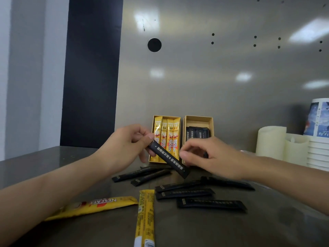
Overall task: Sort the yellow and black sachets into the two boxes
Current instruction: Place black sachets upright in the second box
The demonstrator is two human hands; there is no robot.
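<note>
My left hand [128, 145] pinches the upper end of a black sachet [169, 159], held tilted above the counter in front of the boxes. My right hand [206, 155] is blurred, with its fingers curled and its thumb right beside the sachet's lower half; whether it grips the sachet is unclear. The left box [153, 122] holds several upright yellow sachets [169, 138]. The right box [198, 120] holds several black sachets [196, 132], and my right hand partly covers it. Loose black sachets [210, 204] lie on the counter, and two loose yellow sachets [96, 205] lie nearer me.
Both boxes stand against a shiny metal back wall [213, 77]. At the right edge stand cream cylinders [270, 141] and a stack of paper cups [318, 143]. A dark panel [90, 72] rises at the back left. The steel counter [231, 229] runs toward me.
</note>
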